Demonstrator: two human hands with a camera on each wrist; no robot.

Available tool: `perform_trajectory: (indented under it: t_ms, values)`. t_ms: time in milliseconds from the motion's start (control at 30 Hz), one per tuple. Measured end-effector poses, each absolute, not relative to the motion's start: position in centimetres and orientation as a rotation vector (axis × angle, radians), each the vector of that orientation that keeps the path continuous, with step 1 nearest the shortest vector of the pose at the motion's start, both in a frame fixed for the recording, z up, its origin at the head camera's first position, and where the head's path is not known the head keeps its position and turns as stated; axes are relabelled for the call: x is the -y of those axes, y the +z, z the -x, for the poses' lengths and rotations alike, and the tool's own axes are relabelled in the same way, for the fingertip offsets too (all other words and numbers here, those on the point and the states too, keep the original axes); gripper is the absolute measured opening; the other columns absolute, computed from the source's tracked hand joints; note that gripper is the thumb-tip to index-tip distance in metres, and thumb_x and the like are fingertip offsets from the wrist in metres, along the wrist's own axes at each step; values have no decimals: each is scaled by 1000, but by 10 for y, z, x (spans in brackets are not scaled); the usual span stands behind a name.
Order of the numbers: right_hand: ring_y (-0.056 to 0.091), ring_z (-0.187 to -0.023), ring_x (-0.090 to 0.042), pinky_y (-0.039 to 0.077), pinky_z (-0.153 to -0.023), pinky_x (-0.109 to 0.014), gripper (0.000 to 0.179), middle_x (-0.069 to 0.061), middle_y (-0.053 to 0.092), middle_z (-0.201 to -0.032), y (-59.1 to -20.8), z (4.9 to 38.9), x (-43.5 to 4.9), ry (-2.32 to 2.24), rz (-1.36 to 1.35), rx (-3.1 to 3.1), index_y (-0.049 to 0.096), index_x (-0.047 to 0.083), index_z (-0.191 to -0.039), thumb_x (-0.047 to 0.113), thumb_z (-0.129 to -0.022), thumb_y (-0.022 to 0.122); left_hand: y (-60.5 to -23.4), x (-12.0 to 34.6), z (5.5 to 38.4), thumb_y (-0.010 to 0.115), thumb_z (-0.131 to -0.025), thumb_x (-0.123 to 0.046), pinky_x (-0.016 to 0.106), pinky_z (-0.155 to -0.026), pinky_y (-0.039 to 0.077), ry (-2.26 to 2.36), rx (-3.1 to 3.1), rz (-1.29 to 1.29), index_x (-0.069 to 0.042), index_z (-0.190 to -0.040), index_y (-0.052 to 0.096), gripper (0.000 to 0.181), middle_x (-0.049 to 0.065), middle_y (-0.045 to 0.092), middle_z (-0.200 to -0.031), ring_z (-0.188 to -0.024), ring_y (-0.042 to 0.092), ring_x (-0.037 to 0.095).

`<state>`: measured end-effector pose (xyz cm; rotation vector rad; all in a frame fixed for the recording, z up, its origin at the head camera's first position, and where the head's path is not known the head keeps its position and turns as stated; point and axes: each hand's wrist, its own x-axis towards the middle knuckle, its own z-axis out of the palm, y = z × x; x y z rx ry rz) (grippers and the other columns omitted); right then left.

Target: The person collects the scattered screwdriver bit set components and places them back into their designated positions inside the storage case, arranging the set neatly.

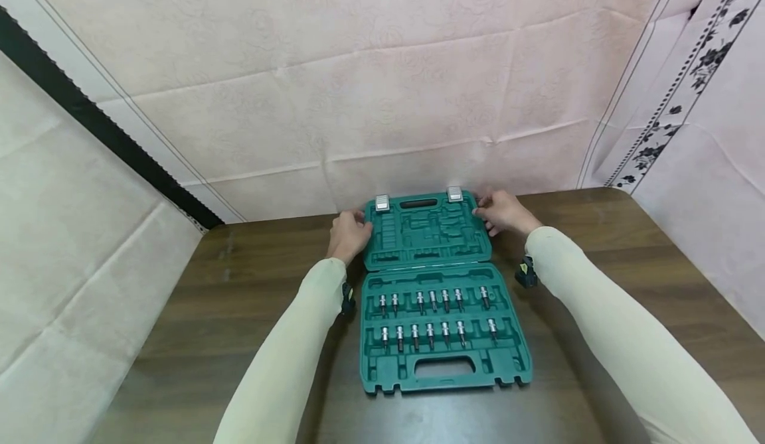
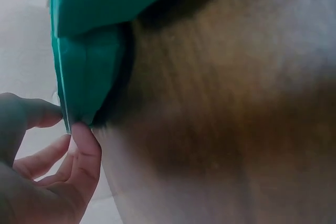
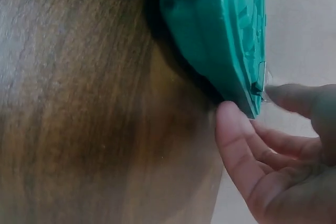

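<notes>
A green plastic tool case lies unfolded, its lid (image 1: 427,228) at the back and its base (image 1: 442,368) nearer me. Two rows of silver-topped bit sockets (image 1: 445,331) stand in the base's moulded slots. My left hand (image 1: 348,235) pinches the lid's left edge near its far corner; the left wrist view shows thumb and fingers on either side of that edge. At the opposite corner my right hand (image 1: 505,212) holds the lid between thumb and fingers, close to a metal latch (image 1: 455,194). A second latch (image 1: 382,203) sits on the lid's left part.
The case is on a brown wood-grain table (image 1: 263,338), the lid close to the table's back edge. Behind rises a pale patterned cloth (image 1: 358,99), with more cloth on both sides. Dark straps circle both sleeved wrists.
</notes>
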<state>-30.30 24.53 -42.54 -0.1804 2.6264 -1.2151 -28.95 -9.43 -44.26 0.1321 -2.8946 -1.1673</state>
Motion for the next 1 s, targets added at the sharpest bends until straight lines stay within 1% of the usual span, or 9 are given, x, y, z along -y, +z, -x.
perform_trajectory:
  t_ms: [100,200,333,400,533,633,800,900,1000]
  values:
    - [68,-81,-26,64,-69,-39,40,-27,63,-106,-429,302,-246,-1191,157,-2603,51,-18,-137,12,-110,53,-444,95,286,64,-105,-25,42,-81,59,-1150,2912,-162,-3,-128,70,33,13,73,-117,-98,71,25]
    - [68,-84,-26,64,-73,-39,39,-26,64,-109,-432,299,-248,-1194,130,-2580,52,-18,-137,12,-111,51,-446,96,282,64,-106,-30,38,-72,57,-1149,2951,-181,-3,-117,74,32,13,74,-106,-85,70,23]
    - [67,-85,-25,64,-76,-40,37,-28,63,-116,-433,296,-249,-1228,116,-2576,55,-18,-135,10,-112,50,-448,98,278,63,-107,-35,33,-62,53,-1211,2967,-201,-3,-108,78,35,11,75,-89,-71,69,20]
    - [67,-85,-26,64,-77,-40,37,-30,62,-119,-434,294,-248,-1237,127,-2582,56,-19,-135,9,-112,49,-448,99,277,64,-107,-34,31,-61,53,-1240,2950,-217,-3,-108,77,34,9,74,-87,-71,70,19]
    - [68,-84,-28,64,-77,-41,36,-33,61,-126,-435,292,-245,-1239,142,-2606,57,-19,-134,9,-112,49,-447,101,276,64,-107,-34,32,-62,53,-1262,2947,-231,-3,-107,76,32,10,74,-87,-72,71,20]
    - [69,-82,-28,63,-76,-41,34,-32,61,-127,-438,290,-244,-1245,135,-2622,59,-17,-131,9,-112,48,-447,102,275,64,-107,-33,32,-62,53,-1260,2956,-233,-3,-106,76,32,10,74,-86,-71,72,20]
    - [68,-80,-27,63,-73,-41,31,-28,64,-118,-440,288,-243,-1245,139,-2647,62,-15,-127,9,-111,48,-447,103,274,65,-107,-32,30,-59,52,-1214,2957,-226,-3,-104,77,31,8,73,-82,-67,70,18]
    - [69,-78,-27,63,-72,-41,31,-28,66,-114,-437,289,-242,-1246,151,-2675,61,-16,-127,8,-111,50,-445,103,275,64,-107,-32,31,-59,52,-1175,2939,-188,-4,-103,77,31,8,73,-80,-68,69,18]
    - [70,-77,-26,63,-71,-42,33,-29,66,-114,-433,289,-244,-1244,175,-2703,58,-17,-131,9,-111,50,-442,101,277,64,-107,-31,32,-62,54,-1150,2907,-159,-3,-104,77,31,7,73,-82,-71,68,18]
